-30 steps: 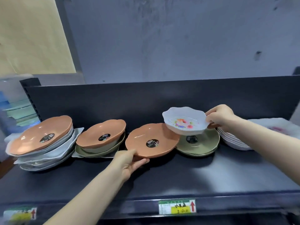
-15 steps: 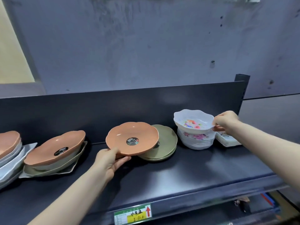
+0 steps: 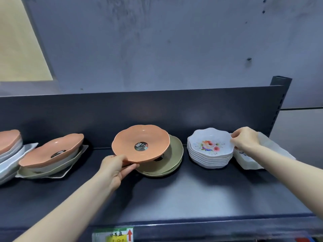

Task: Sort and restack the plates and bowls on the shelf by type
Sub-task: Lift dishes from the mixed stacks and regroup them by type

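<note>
Two bare arms, left hand (image 3: 116, 167) and right hand (image 3: 245, 138) both bare, left forearm (image 3: 70, 205) uncovered down to the 7 o'clock corner, right forearm (image 3: 286, 163) uncovered out to the 4 o'clock edge

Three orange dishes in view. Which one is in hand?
The centre orange dish, tilted, its near rim gripped by the left hand over the green plates. The far-left orange dish and the oval orange dish lie on stacks.
</note>
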Demonstrator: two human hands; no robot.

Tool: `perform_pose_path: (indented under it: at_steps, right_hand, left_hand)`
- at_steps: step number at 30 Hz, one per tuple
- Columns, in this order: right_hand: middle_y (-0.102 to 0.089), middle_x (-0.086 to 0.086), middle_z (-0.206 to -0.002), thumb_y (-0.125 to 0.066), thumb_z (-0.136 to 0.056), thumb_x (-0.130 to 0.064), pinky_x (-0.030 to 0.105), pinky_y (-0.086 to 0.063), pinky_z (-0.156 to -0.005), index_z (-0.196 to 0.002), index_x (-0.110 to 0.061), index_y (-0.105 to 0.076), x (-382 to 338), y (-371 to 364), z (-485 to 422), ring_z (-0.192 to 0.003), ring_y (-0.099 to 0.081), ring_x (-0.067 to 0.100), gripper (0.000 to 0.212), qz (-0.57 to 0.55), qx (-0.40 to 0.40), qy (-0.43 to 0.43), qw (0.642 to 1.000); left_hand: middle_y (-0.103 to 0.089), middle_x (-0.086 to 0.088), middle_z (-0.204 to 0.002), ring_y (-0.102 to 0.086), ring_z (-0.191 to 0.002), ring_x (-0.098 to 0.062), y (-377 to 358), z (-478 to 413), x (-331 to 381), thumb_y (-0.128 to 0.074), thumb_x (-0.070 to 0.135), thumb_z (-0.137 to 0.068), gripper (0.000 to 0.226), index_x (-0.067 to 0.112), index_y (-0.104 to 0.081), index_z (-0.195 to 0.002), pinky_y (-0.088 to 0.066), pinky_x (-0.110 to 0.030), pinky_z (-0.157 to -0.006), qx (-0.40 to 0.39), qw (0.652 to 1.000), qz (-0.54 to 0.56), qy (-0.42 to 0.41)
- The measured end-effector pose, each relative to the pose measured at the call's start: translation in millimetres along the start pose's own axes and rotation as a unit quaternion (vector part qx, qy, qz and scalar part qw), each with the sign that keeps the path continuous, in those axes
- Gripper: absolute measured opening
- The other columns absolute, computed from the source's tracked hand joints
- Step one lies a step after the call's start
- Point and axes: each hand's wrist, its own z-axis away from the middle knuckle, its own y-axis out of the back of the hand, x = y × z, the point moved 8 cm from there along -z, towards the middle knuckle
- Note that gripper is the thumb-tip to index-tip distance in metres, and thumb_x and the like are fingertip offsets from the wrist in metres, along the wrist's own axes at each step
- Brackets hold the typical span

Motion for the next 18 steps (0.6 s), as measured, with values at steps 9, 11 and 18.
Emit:
perform_pose_path:
  at_steps: [9, 11, 18]
  right_hand:
    - [-0.068, 0.022, -0.090, -0.054, -0.062, 0.004, 0.044, -0.056, -0.061, -0.084, 0.003, -0.067, -11, -22, -17, -0.089, -0.065, 0.040, 0.026, 0.120, -0.007, 0.122, 0.985]
    - [-0.060, 0.021, -0.066, -0.050, -0.060, 0.006, 0.038, -0.048, -0.047, -0.059, -0.003, -0.061, -14, -22, -18, -0.068, -0.056, 0.046, 0.014, 0.134, -0.021, 0.137, 0.981]
    - [-0.034, 0.001, -0.053, -0.038, -0.056, 0.008, 0.026, -0.021, -0.045, -0.050, -0.018, -0.031, -24, -20, -18, -0.060, -0.034, 0.026, 0.027, 0.158, -0.064, 0.169, 0.971]
  left_hand:
    - [-0.059, -0.025, -0.081, -0.061, -0.071, -0.038, 1, 6, -8, -0.039, -0.013, -0.089, 0.014, -0.002, -0.046, -0.082, -0.056, -0.029, -0.044, 0.036, 0.999, 0.008, -0.016]
    - [-0.060, -0.025, -0.082, -0.061, -0.072, -0.038, 4, 6, -10, -0.039, -0.013, -0.089, 0.013, -0.004, -0.048, -0.088, -0.056, -0.027, -0.042, 0.039, 0.999, 0.005, -0.015]
    - [-0.060, -0.026, -0.081, -0.062, -0.070, -0.037, 12, 11, -12, -0.041, -0.010, -0.090, 0.013, -0.008, -0.050, -0.099, -0.056, -0.026, -0.041, 0.046, 0.999, 0.005, -0.016]
